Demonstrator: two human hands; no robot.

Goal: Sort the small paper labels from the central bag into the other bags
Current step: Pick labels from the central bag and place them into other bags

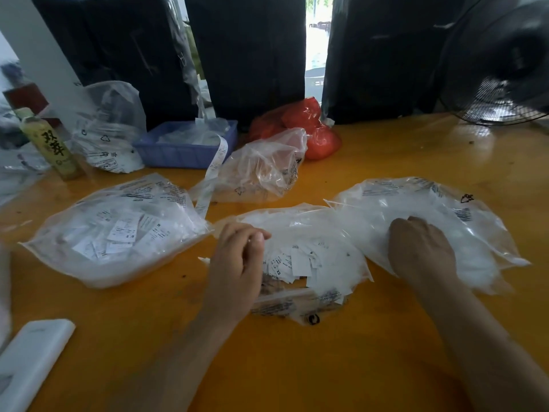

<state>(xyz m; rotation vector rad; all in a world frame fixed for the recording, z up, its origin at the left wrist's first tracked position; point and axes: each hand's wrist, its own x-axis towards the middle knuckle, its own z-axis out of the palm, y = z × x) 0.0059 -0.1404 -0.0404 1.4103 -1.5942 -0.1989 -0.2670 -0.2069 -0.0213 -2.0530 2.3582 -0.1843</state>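
On the left sits our clear plastic bag of sorted white labels [116, 230]. Left hand [237, 263] has fingers curled, pinching something tiny over the central clear bag of small paper labels [300, 260]; right hand [421, 248] rests in the right clear bag [430, 221], grip unclear. The slippery plastic could slide on the yellow surface [297, 367] and spill labels.

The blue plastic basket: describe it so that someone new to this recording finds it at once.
Start at the orange table and go to its far edge, left of centre, under the dark hanging sheets. The blue plastic basket sits between a yellow-green bottle and a red bag. It is the only rigid, ribbed container among soft clear bags, with a printed label strip trailing out.
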